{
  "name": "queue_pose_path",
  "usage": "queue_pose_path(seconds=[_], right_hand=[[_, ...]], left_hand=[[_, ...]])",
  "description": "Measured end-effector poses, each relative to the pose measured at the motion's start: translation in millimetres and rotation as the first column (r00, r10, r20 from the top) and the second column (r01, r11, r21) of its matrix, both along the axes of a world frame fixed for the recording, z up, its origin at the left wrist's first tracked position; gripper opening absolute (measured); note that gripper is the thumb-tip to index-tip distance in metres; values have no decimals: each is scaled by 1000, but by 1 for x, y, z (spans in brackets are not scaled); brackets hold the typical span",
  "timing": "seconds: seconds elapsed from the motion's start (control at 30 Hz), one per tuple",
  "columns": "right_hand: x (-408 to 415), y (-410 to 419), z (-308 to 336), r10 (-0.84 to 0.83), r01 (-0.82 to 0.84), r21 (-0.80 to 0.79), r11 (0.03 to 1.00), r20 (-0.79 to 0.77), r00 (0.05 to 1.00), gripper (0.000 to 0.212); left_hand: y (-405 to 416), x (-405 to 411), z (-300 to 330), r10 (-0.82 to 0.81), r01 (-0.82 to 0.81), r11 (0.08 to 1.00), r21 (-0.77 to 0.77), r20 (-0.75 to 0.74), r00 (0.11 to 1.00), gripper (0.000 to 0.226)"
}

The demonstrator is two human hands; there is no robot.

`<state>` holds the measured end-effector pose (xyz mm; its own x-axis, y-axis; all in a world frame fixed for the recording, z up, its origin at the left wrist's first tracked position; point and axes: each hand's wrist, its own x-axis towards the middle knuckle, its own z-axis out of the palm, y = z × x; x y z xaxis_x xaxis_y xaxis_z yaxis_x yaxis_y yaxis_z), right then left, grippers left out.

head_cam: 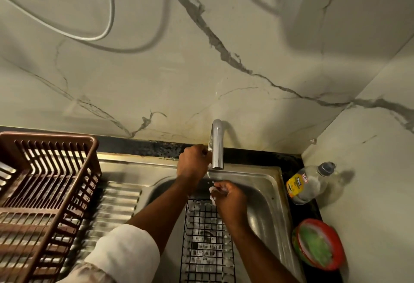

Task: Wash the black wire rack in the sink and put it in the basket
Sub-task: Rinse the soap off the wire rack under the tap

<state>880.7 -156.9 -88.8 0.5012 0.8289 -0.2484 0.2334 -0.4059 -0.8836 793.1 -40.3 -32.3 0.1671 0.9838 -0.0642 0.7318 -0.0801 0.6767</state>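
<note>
Left hand (193,162): fingers were curled round something at the base of the tap, beside the spout; the part it gripped was hidden by the hand itself.
Right hand (228,195): was held under the spout mouth, fingers bent and dotted with white foam; whether it pinched anything could not be told.
Tap (217,146): chrome spout, arched from the wall side, its mouth just above the right hand and touching-close to the left.
Black wire rack (207,244): lay in the sink bowl, directly below the right hand and wrist, its grid flecked with suds; no hand touched it.
Sink (268,193): stainless steel, with a ribbed drainboard on the left-hand side of the arms.
Basket (44,193): brown slatted plastic, stood on the drainboard well to the left of the left hand, apart from the rack.
Dish soap bottle (310,184): clear, yellow label, grey cap, leaned on the dark counter to the right of the right hand.
Red-rimmed tub (318,243): green contents, sat on the counter nearer the person than the bottle.
Sleeve (125,253): white, rolled up on the left forearm.
</note>
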Motion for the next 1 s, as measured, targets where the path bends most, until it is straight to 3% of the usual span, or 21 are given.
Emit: queue_pose_path(seconds=[0.13, 0.37, 0.47, 0.67, 0.8, 1.0], right_hand=[[-2, 10, 3, -14, 15, 8, 1000, -77, 997, 17], [-5, 24, 8, -61, 58, -27, 998, -170, 983, 11], [-6, 24, 8, -99, 86, -60, 994, -256, 962, 12], [-6, 22, -2, -156, 130, -100, 986, -330, 931, 15], [-3, 22, -5, -179, 147, -113, 983, -359, 916, 15], [6, 22, -15, -199, 157, -155, 975, -315, 928, 19]], left_hand=[[12, -10, -16, 140, -123, 982, -139, 112, 984, 15], [18, -25, -47, 257, -151, 914, -377, 247, 934, 13], [3, -25, -56, 330, -130, 881, -455, 394, 858, 18], [-42, -12, -83, 499, -32, 730, -682, 501, 707, 24], [-50, 0, -89, 541, 35, 691, -722, 549, 637, 26], [-48, 11, -94, 497, 76, 702, -708, 565, 659, 26]])
